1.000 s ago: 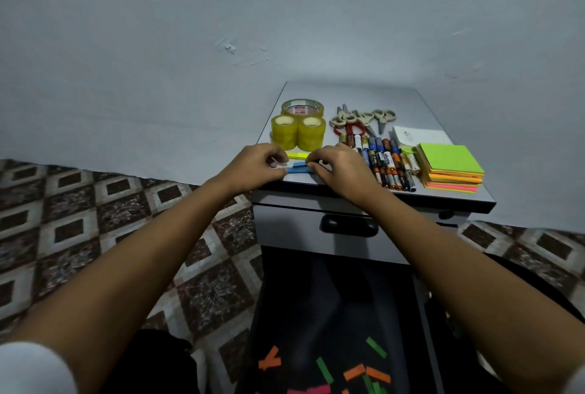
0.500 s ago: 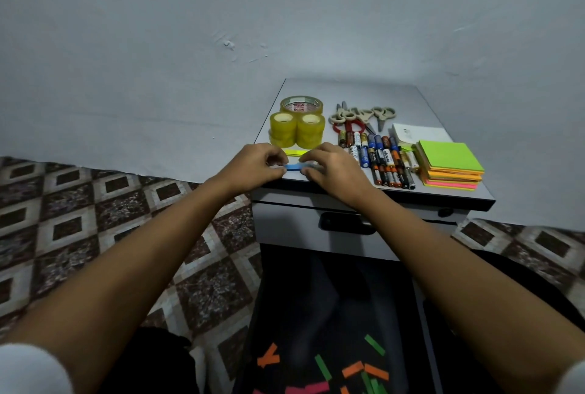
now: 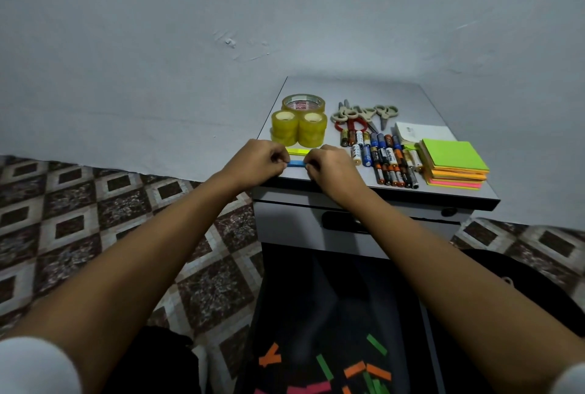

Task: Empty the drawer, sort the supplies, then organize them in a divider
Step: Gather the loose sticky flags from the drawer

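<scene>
A small stack of blue sticky flags [image 3: 297, 163] lies near the front left of the cabinet top [image 3: 354, 90]. My left hand [image 3: 256, 161] pinches its left end and my right hand [image 3: 330, 166] pinches its right end. Just behind it lies a yellow flag stack [image 3: 297, 151]. Below, the open dark drawer [image 3: 335, 314] holds several loose orange, green and pink flags [image 3: 356, 368].
On the cabinet top sit three tape rolls [image 3: 299, 123], scissors [image 3: 364, 115], a row of batteries [image 3: 383, 154], a white pad [image 3: 421, 132] and a stack of neon sticky notes [image 3: 454, 161]. Patterned floor tiles [image 3: 79, 219] lie to the left.
Both hands shifted slightly left along the cabinet's front edge, still holding the blue flags between them. The yellow stack behind now shows more.
</scene>
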`<move>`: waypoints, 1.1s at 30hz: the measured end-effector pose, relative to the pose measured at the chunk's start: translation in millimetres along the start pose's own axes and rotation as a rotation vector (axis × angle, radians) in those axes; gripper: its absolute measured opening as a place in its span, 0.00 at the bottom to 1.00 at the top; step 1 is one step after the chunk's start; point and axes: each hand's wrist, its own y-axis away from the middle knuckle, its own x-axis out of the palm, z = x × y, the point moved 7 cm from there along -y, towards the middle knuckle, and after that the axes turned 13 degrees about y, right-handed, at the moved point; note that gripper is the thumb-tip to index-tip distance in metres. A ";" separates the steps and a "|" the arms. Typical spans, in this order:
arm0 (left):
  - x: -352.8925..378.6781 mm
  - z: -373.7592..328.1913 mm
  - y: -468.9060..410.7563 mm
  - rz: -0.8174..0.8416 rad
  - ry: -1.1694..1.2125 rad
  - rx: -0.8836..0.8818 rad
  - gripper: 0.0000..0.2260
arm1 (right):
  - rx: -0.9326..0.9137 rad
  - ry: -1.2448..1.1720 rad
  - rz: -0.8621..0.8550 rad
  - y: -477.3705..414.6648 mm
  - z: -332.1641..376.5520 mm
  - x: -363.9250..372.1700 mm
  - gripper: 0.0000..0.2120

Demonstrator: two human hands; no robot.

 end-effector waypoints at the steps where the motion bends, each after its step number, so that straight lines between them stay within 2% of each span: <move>1: -1.1 1.1 -1.2 -0.005 -0.005 -0.007 0.08 | 0.006 -0.011 -0.003 -2.0 0.6 0.5 0.10; 11: -4.0 8.7 -8.6 -0.076 -0.014 -0.077 0.07 | 0.108 -0.078 -0.050 -14.5 -1.4 5.1 0.10; 22: -7.7 12.4 2.6 -0.156 0.147 -0.119 0.10 | 0.098 -0.129 -0.102 -3.6 -0.4 -6.1 0.10; 27: -4.8 -10.7 29.3 -0.205 0.179 -0.012 0.10 | 0.028 -0.180 -0.169 24.4 -1.7 -17.1 0.11; 30: 10.2 -24.1 54.2 -0.158 0.178 0.107 0.09 | -0.055 -0.202 -0.177 54.8 1.5 -22.8 0.12; 33: 33.7 -25.6 79.5 -0.073 0.198 0.101 0.10 | -0.123 -0.239 -0.135 89.3 2.8 -17.5 0.12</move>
